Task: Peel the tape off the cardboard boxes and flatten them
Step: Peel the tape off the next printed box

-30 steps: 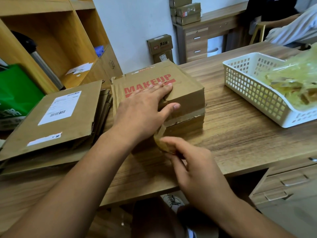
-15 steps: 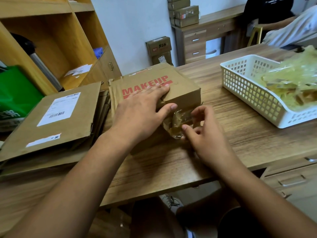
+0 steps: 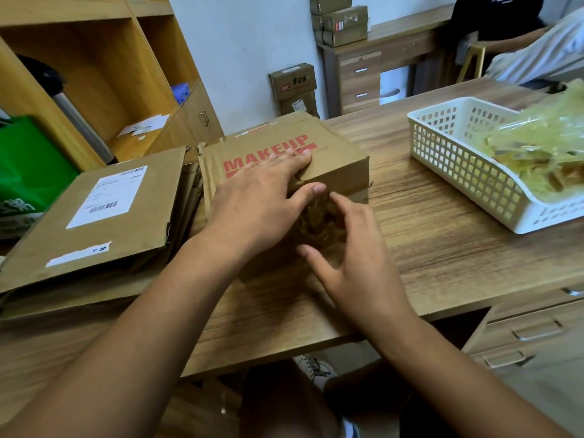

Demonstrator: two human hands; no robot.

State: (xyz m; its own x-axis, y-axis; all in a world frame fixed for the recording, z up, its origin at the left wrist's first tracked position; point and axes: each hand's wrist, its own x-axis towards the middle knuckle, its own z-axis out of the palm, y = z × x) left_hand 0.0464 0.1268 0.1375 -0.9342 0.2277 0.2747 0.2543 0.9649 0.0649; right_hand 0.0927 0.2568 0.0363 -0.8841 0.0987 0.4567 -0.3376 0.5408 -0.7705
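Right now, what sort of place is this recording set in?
Likely an office or small shipping room: a wooden desk with drawers, sealed cartons stacked on it, and flattened boxes, the top one bearing a shipping label.

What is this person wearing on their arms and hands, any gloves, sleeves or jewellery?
Nothing shows. The left hand and right hand are bare, with no gloves, rings or bracelets, and the nails that show are short and unpainted. Both forearms are bare to the picture's edge, with no sleeve, watch or marking in view.
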